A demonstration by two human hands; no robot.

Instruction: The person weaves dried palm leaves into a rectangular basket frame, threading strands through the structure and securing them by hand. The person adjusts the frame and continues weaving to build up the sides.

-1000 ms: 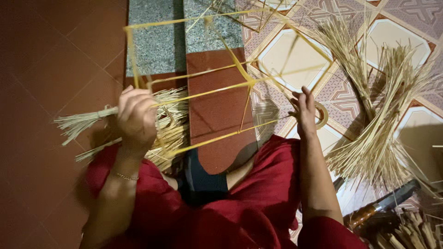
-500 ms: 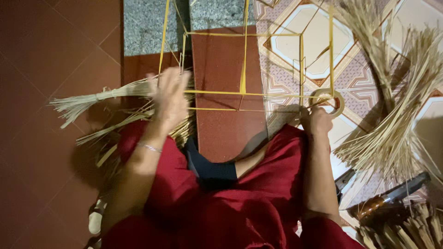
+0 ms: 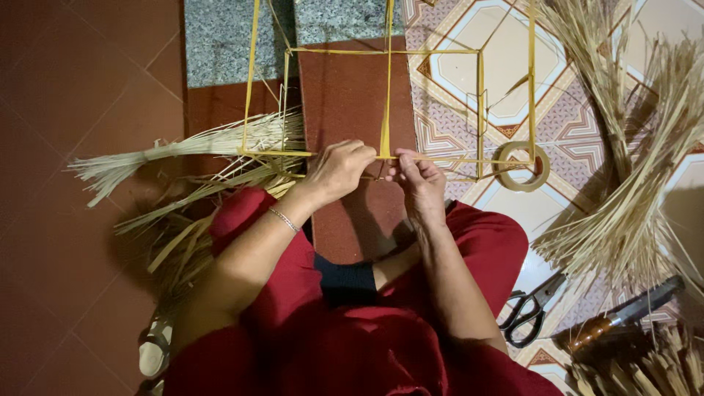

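— Hands first: we count two, both ours. Our left hand (image 3: 339, 170) and our right hand (image 3: 416, 176) sit close together over the dark red floor strip, almost touching.

— And what do we hold?

— One open frame of thin yellow bamboo strips (image 3: 386, 95), box-shaped. Its lower horizontal strip runs straight through both grips. Our left fingers curl shut around that strip where an upright strip meets it; our right thumb and fingertips pinch the same strip just beside them. The rest of the frame reaches away from us, over the grey stone slab (image 3: 220, 40) and the patterned floor tiles (image 3: 469, 66).

— What else do we count?

— One ring-shaped roll of tape (image 3: 521, 166), lying at the frame's right corner, near our right hand. One pair of black-handled scissors (image 3: 532, 312) beside our right knee, and one wooden-handled knife (image 3: 623, 315) just past them. Two heaps of pale dry straw: one bundle (image 3: 183, 147) to the left, under the frame's edge, and a larger fan (image 3: 631, 183) well off to the right.
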